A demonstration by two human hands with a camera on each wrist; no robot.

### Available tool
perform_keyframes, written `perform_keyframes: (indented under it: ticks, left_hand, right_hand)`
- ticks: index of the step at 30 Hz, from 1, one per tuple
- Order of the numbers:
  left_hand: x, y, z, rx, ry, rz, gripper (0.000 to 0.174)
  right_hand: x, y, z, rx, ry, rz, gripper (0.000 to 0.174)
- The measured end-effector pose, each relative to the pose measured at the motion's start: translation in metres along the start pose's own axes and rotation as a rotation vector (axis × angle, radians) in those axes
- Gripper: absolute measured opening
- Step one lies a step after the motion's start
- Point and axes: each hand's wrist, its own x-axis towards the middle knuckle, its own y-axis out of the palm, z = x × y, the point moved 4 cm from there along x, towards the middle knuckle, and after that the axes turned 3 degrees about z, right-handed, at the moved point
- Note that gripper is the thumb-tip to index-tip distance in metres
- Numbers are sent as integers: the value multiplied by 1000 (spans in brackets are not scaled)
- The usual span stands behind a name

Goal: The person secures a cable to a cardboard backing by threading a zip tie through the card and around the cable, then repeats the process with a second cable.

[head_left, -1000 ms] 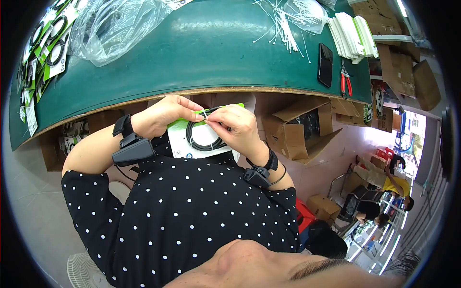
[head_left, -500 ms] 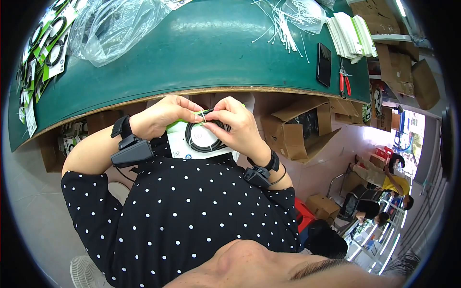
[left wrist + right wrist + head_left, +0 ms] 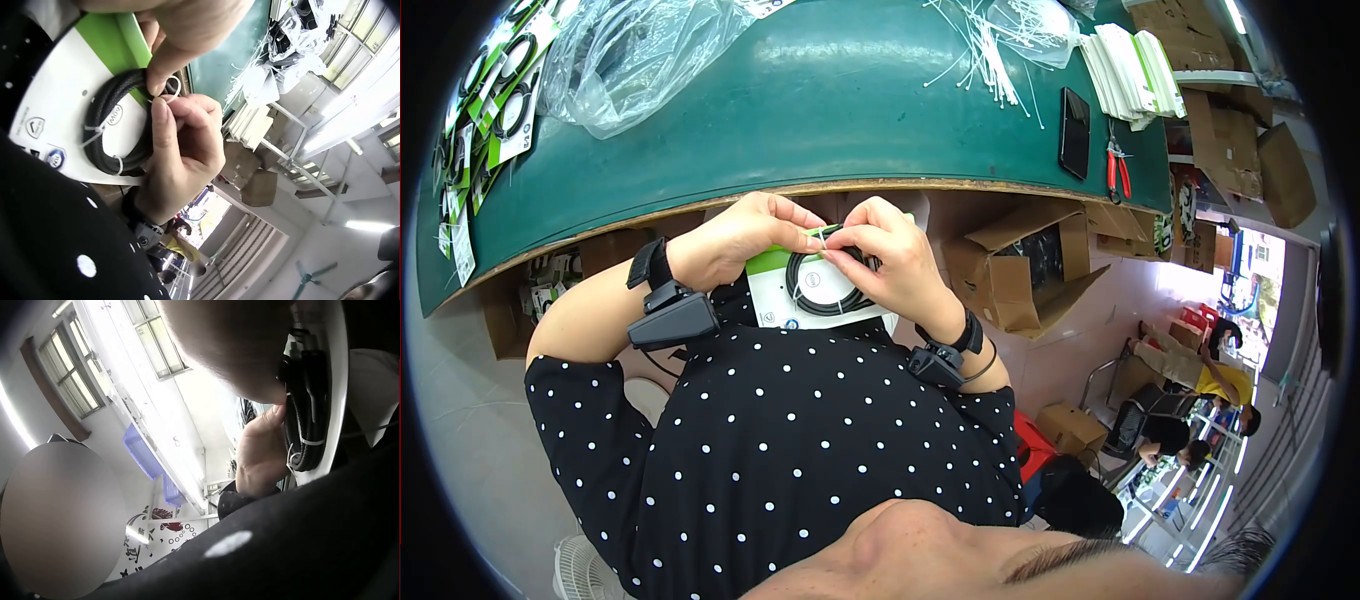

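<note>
A white-and-green backing card [image 3: 771,290] carries a coiled black cable [image 3: 802,300] in front of the person's torso. My left hand [image 3: 740,243] grips the card's green top, its thumb pressing on the cable in the left wrist view. Thumb and index finger of my right hand [image 3: 897,262] pinch a white cable tie [image 3: 178,86], which forms a small loop by the left thumb. Further white ties [image 3: 94,134] bind the coil. In the right wrist view the cable [image 3: 306,419] shows edge-on along the card, and the near hand hides part of it.
The green table [image 3: 820,130] stands just beyond the hands. On it lie carded cables [image 3: 510,110], a clear plastic bag [image 3: 630,70], loose cable ties [image 3: 997,70], a stack of cards [image 3: 1130,80], a phone [image 3: 1075,133] and red-handled pliers [image 3: 1118,170]. An open carton [image 3: 1020,275] sits below.
My right hand has shifted slightly, its index finger and knuckles rising as it pinches the tie. The left hand and the card have stayed almost in place.
</note>
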Motion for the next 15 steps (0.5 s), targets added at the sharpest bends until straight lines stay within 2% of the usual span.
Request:
perform_keyframes:
  ticks: [6, 10, 15]
  left_hand:
    - [2, -1, 4, -31, -37, 24, 23]
    - [5, -2, 9, -60, -47, 66, 23]
    - [-2, 3, 0, -18, -39, 28, 23]
  right_hand:
    - [-1, 1, -3, -55, 4, 35, 12]
    - [-2, -1, 0, -145, -64, 75, 12]
    - [-1, -4, -5, 141, 51, 82, 11]
